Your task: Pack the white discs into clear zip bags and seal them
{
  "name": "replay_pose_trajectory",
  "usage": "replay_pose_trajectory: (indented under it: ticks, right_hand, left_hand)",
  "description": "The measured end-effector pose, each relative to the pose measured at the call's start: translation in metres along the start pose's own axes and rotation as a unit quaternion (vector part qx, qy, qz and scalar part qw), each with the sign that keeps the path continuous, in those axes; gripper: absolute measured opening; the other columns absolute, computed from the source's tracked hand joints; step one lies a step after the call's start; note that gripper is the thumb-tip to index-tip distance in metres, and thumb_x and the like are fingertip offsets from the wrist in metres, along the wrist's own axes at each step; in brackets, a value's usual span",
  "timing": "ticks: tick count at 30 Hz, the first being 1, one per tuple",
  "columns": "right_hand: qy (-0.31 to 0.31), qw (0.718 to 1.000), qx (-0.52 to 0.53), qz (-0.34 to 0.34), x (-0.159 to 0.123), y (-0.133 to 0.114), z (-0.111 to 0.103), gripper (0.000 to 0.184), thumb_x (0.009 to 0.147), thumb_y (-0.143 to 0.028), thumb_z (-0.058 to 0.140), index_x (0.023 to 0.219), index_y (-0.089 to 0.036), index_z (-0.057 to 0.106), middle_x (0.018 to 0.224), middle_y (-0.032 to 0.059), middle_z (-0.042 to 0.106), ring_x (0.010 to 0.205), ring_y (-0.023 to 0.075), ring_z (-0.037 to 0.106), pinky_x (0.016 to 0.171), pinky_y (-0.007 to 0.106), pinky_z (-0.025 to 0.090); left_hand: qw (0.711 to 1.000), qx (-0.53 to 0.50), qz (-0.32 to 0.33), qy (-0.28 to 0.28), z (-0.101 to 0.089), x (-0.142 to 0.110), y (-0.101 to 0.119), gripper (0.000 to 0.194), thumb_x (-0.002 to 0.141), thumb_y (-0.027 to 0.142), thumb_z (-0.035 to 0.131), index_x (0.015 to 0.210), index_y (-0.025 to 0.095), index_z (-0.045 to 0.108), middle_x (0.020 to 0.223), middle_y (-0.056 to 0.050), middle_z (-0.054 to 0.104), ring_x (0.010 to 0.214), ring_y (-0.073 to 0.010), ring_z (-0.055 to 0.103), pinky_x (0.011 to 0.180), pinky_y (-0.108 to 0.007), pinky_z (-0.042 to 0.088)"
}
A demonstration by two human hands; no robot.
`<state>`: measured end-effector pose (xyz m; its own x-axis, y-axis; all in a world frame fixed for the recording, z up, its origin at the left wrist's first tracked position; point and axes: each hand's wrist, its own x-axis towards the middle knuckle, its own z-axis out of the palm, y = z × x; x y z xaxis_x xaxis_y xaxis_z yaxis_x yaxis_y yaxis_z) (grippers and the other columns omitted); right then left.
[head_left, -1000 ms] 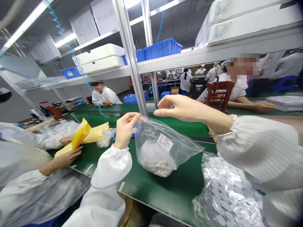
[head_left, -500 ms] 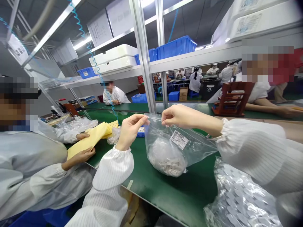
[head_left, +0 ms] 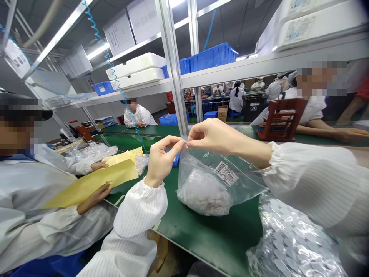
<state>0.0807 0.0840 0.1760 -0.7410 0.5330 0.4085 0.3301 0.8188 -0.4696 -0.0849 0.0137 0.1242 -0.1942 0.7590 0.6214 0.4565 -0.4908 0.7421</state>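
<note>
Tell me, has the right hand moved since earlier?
Yes: against the metal post, the right hand has moved leftward in view, beside the left hand at the top of the clear bag.

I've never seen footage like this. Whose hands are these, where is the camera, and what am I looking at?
No machine is doing the handling here: these are a person's own bare hands, seen from a camera worn on that person's head, looking forward and down. The left hand and right hand meet at the top corner of a clear plastic bag, pinching it with their fingertips. Inside is a pale bundle; a printed label shows on the bag. Below is a green work surface. At the right lies another clear bag, filled with whitish discs. The arms at the left belong to a co-worker, who holds a yellow sheet or envelope.
</note>
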Motion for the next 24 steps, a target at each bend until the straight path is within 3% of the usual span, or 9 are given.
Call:
replay_pose_trajectory:
  ticks: [6,14,21,24]
  right_hand:
    - [0.022,0.999,0.029,-0.031,-0.005,-0.002,-0.008,0.011,0.076,-0.021,0.061,0.071,-0.015,0.068,0.065,0.0001,0.065,0.059,0.0097,0.054,0.057,0.025,0.036]
    - [0.007,0.998,-0.005,-0.064,-0.014,-0.003,-0.021,0.014,0.079,-0.021,0.059,0.071,-0.015,0.069,0.064,-0.0014,0.061,0.054,0.008,0.046,0.054,0.026,0.032]
    - [0.03,0.998,-0.007,-0.046,-0.018,0.001,-0.019,0.011,0.075,-0.022,0.064,0.083,-0.016,0.069,0.083,0.0028,0.068,0.074,0.0142,0.058,0.066,0.027,0.042]
    - [0.031,0.998,0.005,-0.048,-0.019,0.002,-0.018,0.009,0.075,-0.022,0.063,0.08,-0.017,0.069,0.079,0.0019,0.069,0.072,0.0138,0.06,0.065,0.027,0.043]
  left_hand:
    - [1.0,0.003,0.027,-0.003,0.004,0.0,0.014,0.01,0.08,0.027,0.066,0.075,0.019,0.068,0.071,0.0,0.067,0.069,-0.0154,0.062,0.072,-0.027,0.05]
    - [0.998,0.032,0.038,-0.034,0.011,0.0,0.027,0.01,0.082,0.026,0.063,0.076,0.019,0.065,0.07,0.0,0.064,0.067,-0.0146,0.06,0.069,-0.026,0.049]
    - [0.998,0.048,0.032,-0.019,0.012,-0.006,0.03,0.013,0.084,0.03,0.061,0.076,0.019,0.064,0.068,0.001,0.062,0.066,-0.0145,0.058,0.069,-0.026,0.047]
    - [0.998,0.046,0.031,-0.011,0.012,-0.007,0.029,0.012,0.084,0.029,0.062,0.076,0.019,0.064,0.068,0.001,0.062,0.065,-0.0143,0.058,0.068,-0.026,0.047]
